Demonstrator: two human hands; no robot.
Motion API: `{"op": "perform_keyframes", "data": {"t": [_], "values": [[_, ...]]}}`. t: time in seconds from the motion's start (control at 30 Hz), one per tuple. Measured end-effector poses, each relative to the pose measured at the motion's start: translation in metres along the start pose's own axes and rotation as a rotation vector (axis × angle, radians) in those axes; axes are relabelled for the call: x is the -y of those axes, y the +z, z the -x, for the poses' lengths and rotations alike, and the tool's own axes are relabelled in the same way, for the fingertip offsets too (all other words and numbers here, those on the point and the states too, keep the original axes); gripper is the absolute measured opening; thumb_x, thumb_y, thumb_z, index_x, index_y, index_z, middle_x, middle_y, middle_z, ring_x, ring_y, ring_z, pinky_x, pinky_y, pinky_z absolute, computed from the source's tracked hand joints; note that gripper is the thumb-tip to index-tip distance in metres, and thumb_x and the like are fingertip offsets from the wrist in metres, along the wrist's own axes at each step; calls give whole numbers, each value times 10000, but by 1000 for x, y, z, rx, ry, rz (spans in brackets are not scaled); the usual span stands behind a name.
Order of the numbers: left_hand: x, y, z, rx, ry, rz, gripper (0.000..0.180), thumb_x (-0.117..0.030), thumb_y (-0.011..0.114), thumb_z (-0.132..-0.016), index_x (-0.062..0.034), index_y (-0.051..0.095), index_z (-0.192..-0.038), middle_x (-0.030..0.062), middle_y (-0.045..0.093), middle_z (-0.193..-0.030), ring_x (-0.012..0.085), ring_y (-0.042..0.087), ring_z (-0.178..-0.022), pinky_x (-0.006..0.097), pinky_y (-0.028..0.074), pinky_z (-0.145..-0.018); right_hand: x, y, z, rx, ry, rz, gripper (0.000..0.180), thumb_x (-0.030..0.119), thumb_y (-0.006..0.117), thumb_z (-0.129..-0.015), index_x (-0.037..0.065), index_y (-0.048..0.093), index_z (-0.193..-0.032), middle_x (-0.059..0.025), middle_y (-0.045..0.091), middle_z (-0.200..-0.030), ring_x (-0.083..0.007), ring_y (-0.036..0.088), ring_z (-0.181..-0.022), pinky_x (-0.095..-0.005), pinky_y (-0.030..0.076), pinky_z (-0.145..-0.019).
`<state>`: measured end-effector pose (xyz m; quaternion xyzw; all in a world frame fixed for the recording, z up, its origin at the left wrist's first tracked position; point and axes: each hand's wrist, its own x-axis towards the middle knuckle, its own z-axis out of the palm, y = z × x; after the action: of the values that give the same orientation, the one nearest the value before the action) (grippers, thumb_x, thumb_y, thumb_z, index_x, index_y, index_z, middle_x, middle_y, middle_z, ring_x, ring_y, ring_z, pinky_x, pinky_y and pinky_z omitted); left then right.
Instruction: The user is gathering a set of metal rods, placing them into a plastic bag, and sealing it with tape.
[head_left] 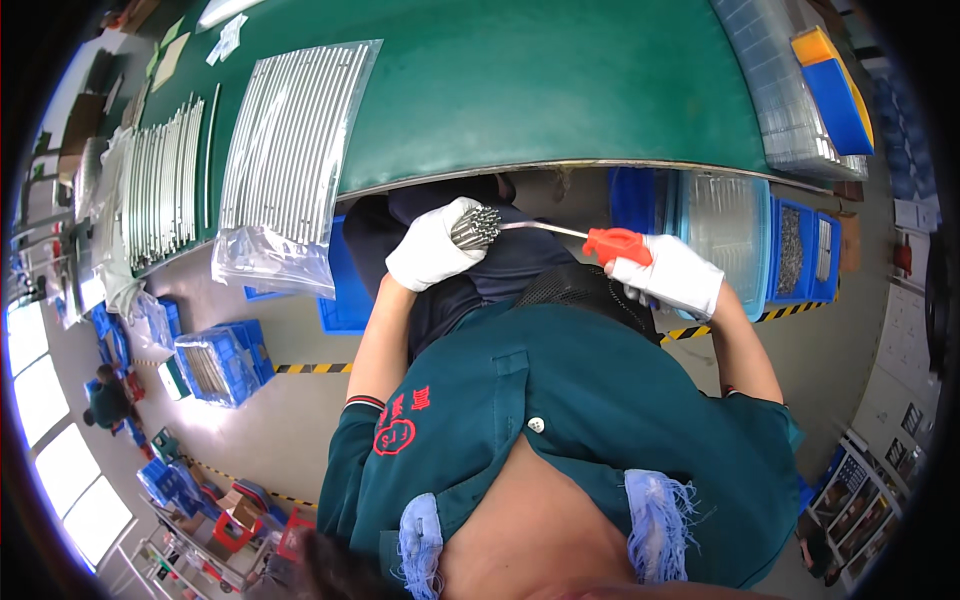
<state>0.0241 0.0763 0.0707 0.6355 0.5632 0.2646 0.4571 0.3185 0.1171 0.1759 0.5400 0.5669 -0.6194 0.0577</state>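
My left hand, in a white glove, grips a bundle of thin metal rods, their ends pointing right. My right hand, also white-gloved, holds an air blow gun with an orange handle. Its thin metal nozzle reaches left and its tip meets the rod ends. Both hands hover in front of my lap, just below the edge of the green table.
On the table lie a clear bag of long metal rods and more rod rows at the left. Clear stacked trays stand at the right. Blue bins and crates sit on the floor. Another person crouches far left.
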Motion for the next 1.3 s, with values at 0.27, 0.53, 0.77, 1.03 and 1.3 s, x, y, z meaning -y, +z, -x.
{"op": "perform_keyframes", "data": {"t": [0.27,0.53,0.77,1.03,1.3], "values": [[-1,-2,0,28,-23,51,325,-42,698,-676,-40,580,-979,20,604,-788,62,548,-708,230,471,-674,9,-2,4,37,65,-94,411,414,642,-827,39,640,-994,-23,595,-684,-92,517,-575,-253,438,-565],[-4,-5,-2,78,-66,104,304,-46,697,-680,-38,587,-963,7,604,-782,57,538,-704,232,468,-677,13,-6,0,-22,81,52,393,398,649,-824,31,629,-965,-19,572,-652,-91,512,-560,-254,428,-545],[0,-3,-2,44,0,39,303,-36,691,-678,-38,577,-958,0,587,-766,53,531,-688,231,465,-659,-2,-2,-3,-41,12,87,377,402,640,-823,44,630,-939,-27,582,-652,-96,536,-555,-254,440,-526],[-5,-2,-1,5,7,-22,300,-35,686,-684,-35,575,-964,3,576,-740,57,525,-670,230,464,-652,0,2,3,18,13,13,380,390,641,-832,42,638,-983,-32,615,-695,-99,560,-586,-256,455,-559],[-2,0,1,17,-15,13,323,-35,684,-686,-37,581,-992,28,619,-799,78,570,-715,236,480,-690,8,-2,3,16,48,13,428,430,636,-825,51,627,-1024,-56,606,-714,-126,542,-630,-284,447,-613]]}}
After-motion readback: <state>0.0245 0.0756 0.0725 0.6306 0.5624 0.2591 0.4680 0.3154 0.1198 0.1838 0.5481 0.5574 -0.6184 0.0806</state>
